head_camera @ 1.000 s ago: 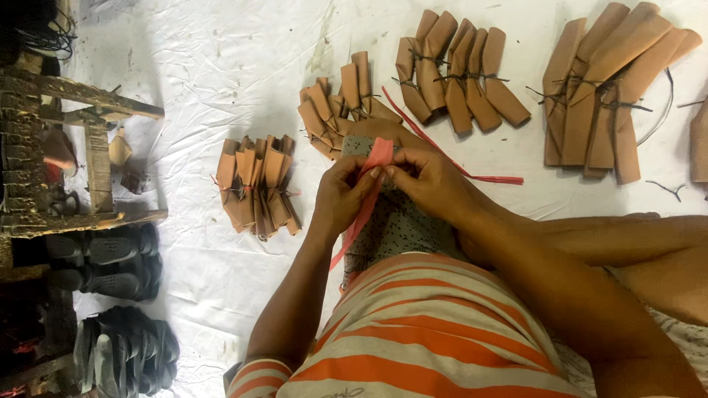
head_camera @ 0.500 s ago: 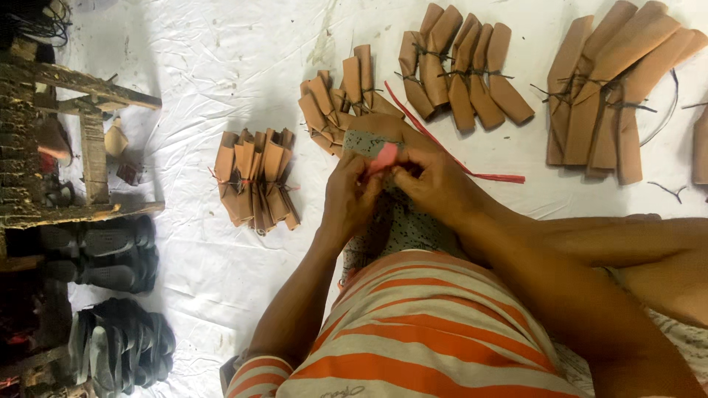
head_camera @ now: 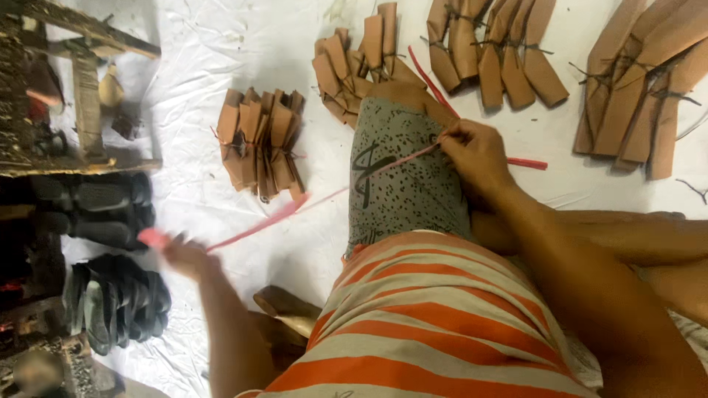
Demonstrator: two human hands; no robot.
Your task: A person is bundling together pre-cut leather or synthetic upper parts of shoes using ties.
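Person seated on white sheet (head_camera: pixel 221 44), head view looking down. Right hand (head_camera: pixel 478 156) at about 1 o'clock from frame centre, fingers pinched shut on one end of pink strip (head_camera: pixel 258 227), resting against grey speckled knee (head_camera: pixel 402 180). Left hand (head_camera: pixel 184 254) out at 9 o'clock, blurred, closed around the other end of the strip; exact finger grip cannot be made out through the blur. Strip runs taut on a diagonal between the two hands, crossing over the knee. Second pink strip (head_camera: pixel 527 163) lies on the sheet just past the right hand at 2 o'clock.

Small bundle of brown pieces (head_camera: pixel 259 140), tied, at 11 o'clock, just above the taut strip, not touching it. Another brown bundle (head_camera: pixel 354 63) at 12 o'clock, touching the top of the knee. Third bundle (head_camera: pixel 498 51) further at 1 o'clock, large bundle (head_camera: pixel 641 88) at 2 o'clock, well apart from both hands. Wooden frame (head_camera: pixel 81 96) at 10 o'clock at sheet edge. Black shoes (head_camera: pixel 110 298) stacked at 8 o'clock. Orange striped shirt (head_camera: pixel 442 332) fills 6 o'clock.
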